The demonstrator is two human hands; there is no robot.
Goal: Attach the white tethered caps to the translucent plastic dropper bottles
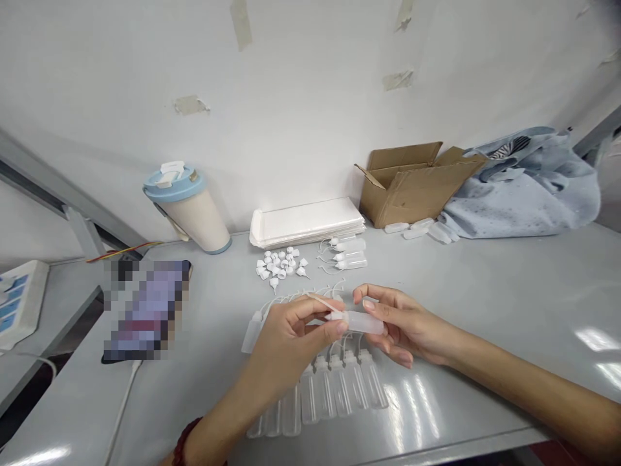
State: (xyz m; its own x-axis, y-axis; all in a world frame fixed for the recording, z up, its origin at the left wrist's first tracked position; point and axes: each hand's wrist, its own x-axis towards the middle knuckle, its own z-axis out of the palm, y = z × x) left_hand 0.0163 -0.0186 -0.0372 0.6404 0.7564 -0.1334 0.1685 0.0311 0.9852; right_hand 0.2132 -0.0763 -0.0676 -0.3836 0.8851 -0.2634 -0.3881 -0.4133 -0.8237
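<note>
A small translucent squeeze bottle [365, 322] with a white tip and a thin cap strap lies nearly level between my hands, above the table. My left hand [303, 333] pinches it at the neck between thumb and fingers. Around the bottle's base end curl the loosely bent fingers of my right hand [405, 320]. Below them, a row of similar bottles [343, 388] lies on the table, partly covered by my left hand and forearm. Another row of bottles [251, 331] lies behind my left hand, mostly hidden. Small white caps [281, 262] sit in a loose pile farther back.
More bottles [352, 264] lie beside the caps, before a stack of white padded envelopes [308, 223]. An open cardboard box [412, 194], loose bottles [421, 228] and a blue cloth bag [533, 194] stand right. Left are a tumbler [194, 217] and a cabled phone [148, 310].
</note>
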